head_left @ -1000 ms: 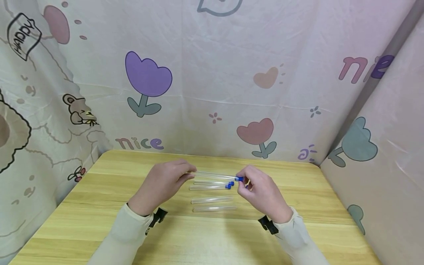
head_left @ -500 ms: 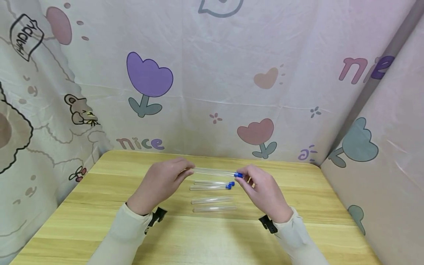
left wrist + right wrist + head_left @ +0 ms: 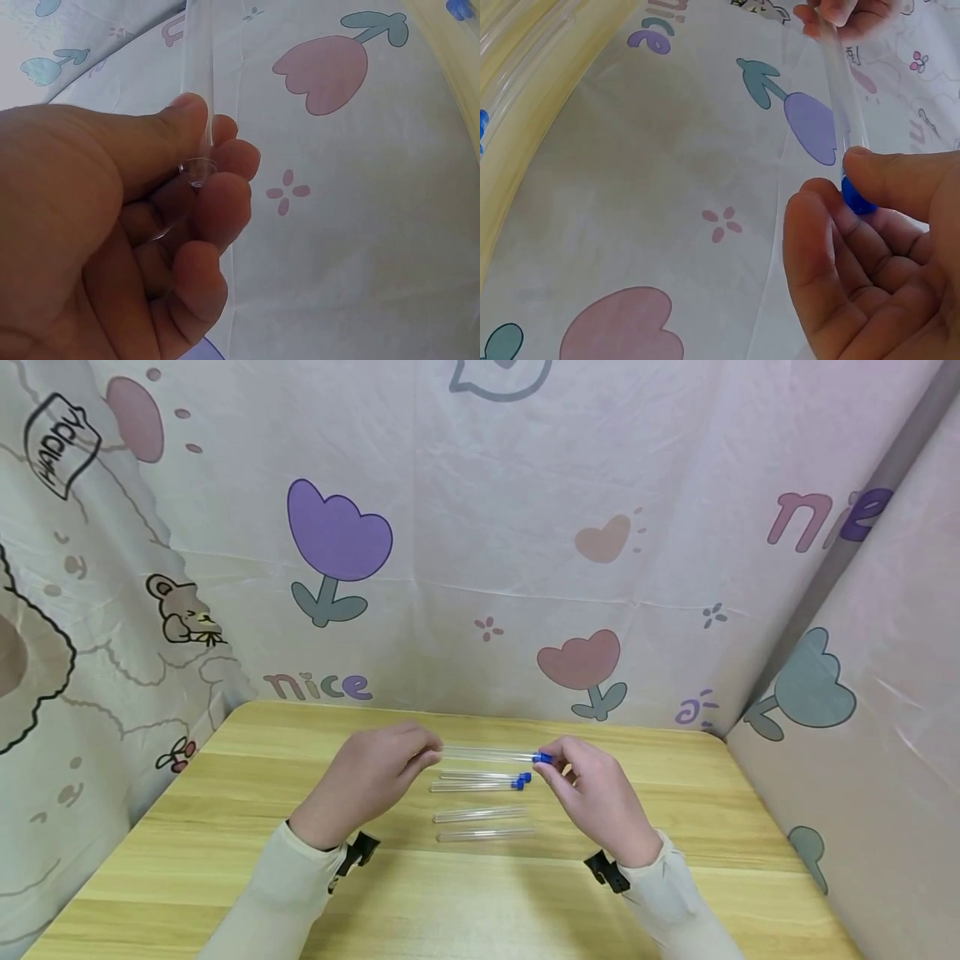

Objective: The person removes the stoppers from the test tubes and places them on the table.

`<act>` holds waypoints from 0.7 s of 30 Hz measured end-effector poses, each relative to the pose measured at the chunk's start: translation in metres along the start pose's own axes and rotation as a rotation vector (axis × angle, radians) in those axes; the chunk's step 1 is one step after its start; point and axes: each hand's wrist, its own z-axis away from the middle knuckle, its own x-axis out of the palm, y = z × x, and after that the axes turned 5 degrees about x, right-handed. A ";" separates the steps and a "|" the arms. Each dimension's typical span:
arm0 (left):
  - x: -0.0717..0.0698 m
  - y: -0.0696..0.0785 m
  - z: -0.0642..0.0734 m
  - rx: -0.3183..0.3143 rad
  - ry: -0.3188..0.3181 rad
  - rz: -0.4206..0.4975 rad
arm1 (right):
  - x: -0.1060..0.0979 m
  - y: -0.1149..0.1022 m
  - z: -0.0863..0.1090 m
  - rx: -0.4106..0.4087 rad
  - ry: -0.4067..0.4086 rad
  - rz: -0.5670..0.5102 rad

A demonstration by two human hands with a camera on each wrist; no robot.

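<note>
In the head view a clear test tube with a blue cap is held nearly level above the table. My left hand pinches its uncapped end between thumb and fingers; the left wrist view shows the clear tube end among the fingertips. At the other end my right hand grips the blue cap, with the thumb along the edge where cap and tube meet in the right wrist view. Nearer me lie two blue-capped test tubes side by side, then two tubes without caps.
The tubes lie in the middle of a light wooden table, between my forearms. A printed cloth hangs behind the table and along both sides. Each wrist carries a small black camera mount.
The held tube rose slightly, then came down a little, and is now closer to level. My right thumb and fingers have shifted on the blue cap. The lying tubes stay in place.
</note>
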 end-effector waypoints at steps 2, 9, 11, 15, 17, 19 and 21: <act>0.000 0.000 0.000 -0.002 -0.005 0.004 | 0.001 0.000 0.000 -0.013 0.013 0.006; 0.000 0.001 0.000 -0.049 -0.073 0.039 | 0.002 0.000 0.001 -0.049 0.051 0.010; 0.000 0.002 0.000 -0.072 -0.108 0.062 | 0.002 0.000 0.002 -0.032 0.053 -0.005; 0.001 0.002 0.000 -0.098 -0.138 0.088 | 0.002 -0.001 0.002 0.006 0.052 -0.039; 0.000 0.002 0.000 -0.095 -0.129 0.088 | 0.002 -0.001 0.002 0.017 0.054 -0.045; -0.001 0.001 0.000 -0.086 -0.115 0.083 | 0.002 -0.001 0.001 0.023 0.054 -0.043; -0.002 0.001 0.000 -0.079 -0.100 0.086 | 0.002 0.000 0.001 0.029 0.054 -0.045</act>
